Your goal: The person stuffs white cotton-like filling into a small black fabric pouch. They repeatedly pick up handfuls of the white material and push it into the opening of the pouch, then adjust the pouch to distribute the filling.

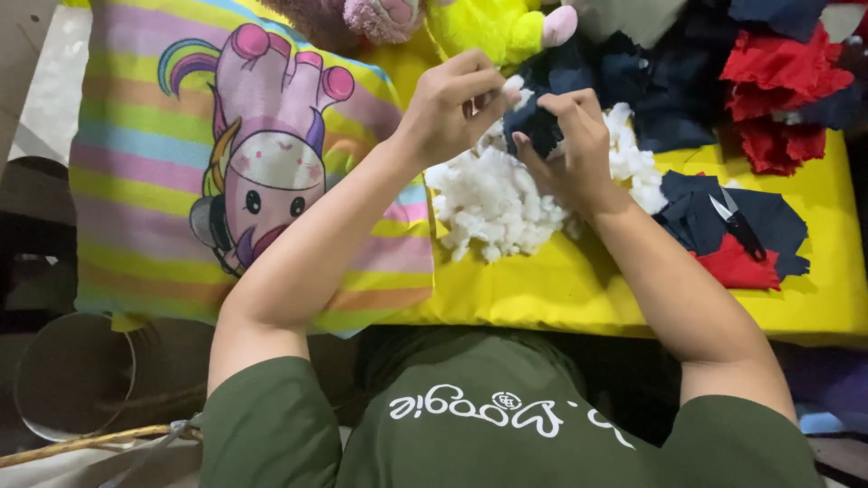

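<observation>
Both hands working a small dark navy fabric piece (542,126) above a white fluffy stuffing pile (497,203).
Left hand (452,108) pinches a stuffing tuft against it; right hand (574,149) grips the fabric; yellow cloth surface (579,280) beneath.

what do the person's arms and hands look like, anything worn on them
Both arms are bare from the short dark green sleeves of a T-shirt down to the fingers. The left hand and right hand wear no gloves; no rings, watch or bracelet show. The fingernails look short and unpainted.

Dark green short-sleeved shirt with white lettering.
</observation>
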